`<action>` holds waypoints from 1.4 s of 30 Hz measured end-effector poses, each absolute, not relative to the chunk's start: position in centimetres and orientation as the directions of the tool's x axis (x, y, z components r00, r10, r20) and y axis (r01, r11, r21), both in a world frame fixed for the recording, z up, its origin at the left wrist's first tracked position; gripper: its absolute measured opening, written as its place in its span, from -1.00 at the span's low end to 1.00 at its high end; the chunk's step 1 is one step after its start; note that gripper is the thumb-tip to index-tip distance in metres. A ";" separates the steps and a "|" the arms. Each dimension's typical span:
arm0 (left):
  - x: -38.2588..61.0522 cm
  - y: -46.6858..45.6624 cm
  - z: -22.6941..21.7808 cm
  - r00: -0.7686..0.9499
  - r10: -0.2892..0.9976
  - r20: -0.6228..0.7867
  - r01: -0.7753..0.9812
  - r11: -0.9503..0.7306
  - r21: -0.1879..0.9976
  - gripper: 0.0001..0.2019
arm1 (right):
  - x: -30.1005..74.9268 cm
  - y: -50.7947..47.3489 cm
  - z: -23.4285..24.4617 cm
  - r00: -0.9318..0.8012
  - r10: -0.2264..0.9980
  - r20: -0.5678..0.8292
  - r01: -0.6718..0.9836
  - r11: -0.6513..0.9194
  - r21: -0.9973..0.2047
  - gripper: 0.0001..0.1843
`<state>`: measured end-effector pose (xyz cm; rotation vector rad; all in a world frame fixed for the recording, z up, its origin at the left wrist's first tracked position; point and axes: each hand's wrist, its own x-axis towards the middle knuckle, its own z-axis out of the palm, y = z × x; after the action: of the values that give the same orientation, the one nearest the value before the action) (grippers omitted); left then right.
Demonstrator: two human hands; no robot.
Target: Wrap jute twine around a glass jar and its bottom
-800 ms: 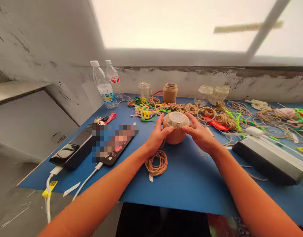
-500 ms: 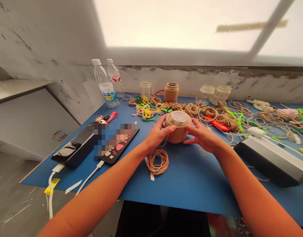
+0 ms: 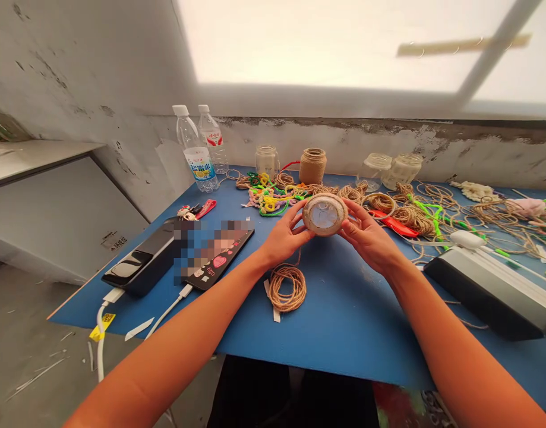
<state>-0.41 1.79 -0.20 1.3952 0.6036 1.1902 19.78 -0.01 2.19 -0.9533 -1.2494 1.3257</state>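
The left hand (image 3: 285,235) and the right hand (image 3: 369,239) hold one twine-wrapped jar (image 3: 324,214) between them. The fingers of both hands curl around its sides, so both hands are gripping it. The jar sits right between the palms, tipped so its round glass end looks up toward the camera.

A big blue table top (image 3: 357,339) lies under both arms. Its far edge meets a rough wall (image 3: 344,142), and a bright window (image 3: 321,41) is above that. The near edge is close to the person's body. Open blue room lies in front of the hands, but there is less room at the back and on the right, where things are spread out.

On the right is one long black and grey box (image 3: 491,291). On the left are one flat black block (image 3: 139,266) and one phone (image 3: 223,267), with part of the phone blurred out. Four more jars stand at the back: three clear glass jars (image 3: 267,160) and one twine-covered jar (image 3: 312,166). Two plastic water bottles (image 3: 196,157) stand at the back left.

One coil of twine (image 3: 287,289) lies just below the left wrist. A bright heap of pipe cleaners (image 3: 270,201) and one red comb (image 3: 395,224) lie near the hands, but not touching them.
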 end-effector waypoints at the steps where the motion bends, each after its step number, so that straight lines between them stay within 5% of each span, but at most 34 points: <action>1: -0.4 1.9 -0.3 0.348 0.884 0.313 -0.262 -0.229 0.938 -0.29 | 19.7 0.1 2.2 -0.143 0.985 0.095 -0.170 0.071 -0.983 -0.40; 5: -0.5 2.3 -0.5 0.296 0.914 0.277 -0.142 -0.244 0.959 -0.29 | 19.4 0.3 1.9 -0.075 0.993 0.086 -0.187 0.071 -0.980 -0.47; 8: -0.6 2.2 -0.3 0.287 0.935 0.211 -0.118 -0.184 0.976 -0.26 | 19.2 0.5 1.4 -0.004 0.998 0.066 -0.163 0.064 -0.985 -0.28; 12: -0.6 1.9 0.6 0.284 0.953 0.106 -0.296 -0.018 0.955 -0.39 | 19.0 0.6 1.1 0.052 0.999 0.012 -0.098 0.017 -0.995 -0.09; 18: -0.9 1.5 1.6 0.303 0.951 -0.052 -0.435 0.187 0.881 -0.73 | 18.9 0.5 1.1 0.041 0.993 0.114 -0.016 0.115 -0.993 -0.27; 24: -0.8 1.0 1.6 0.407 0.913 -0.018 -0.518 0.247 0.819 -0.49 | 18.2 0.1 2.0 -0.038 0.955 0.295 0.003 0.295 -0.956 -0.32; 29: -0.5 0.8 1.4 0.318 0.947 -0.044 -0.559 0.224 0.799 -0.21 | 17.2 -0.5 2.4 -0.080 0.938 0.338 -0.006 0.338 -0.941 -0.34; 33: -0.8 1.2 1.9 0.339 0.941 -0.011 -0.600 0.225 0.768 -0.40 | 16.9 -0.5 1.8 -0.110 0.973 0.205 0.005 0.207 -0.978 -0.38; 37: -1.1 1.3 2.3 0.383 0.922 0.053 -0.642 0.224 0.733 -0.56 | 16.6 -0.8 1.0 -0.345 0.939 -0.015 0.117 0.027 -0.993 -0.47; 42: -1.3 1.2 2.5 0.366 0.927 0.083 -0.686 0.209 0.697 -0.59 | 16.0 -1.3 1.1 -0.370 0.929 -0.014 0.066 0.012 -0.998 -0.46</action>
<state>-1.31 1.25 2.54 0.7275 0.3938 1.1622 16.00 -1.29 1.09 -1.0560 -1.5358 1.4521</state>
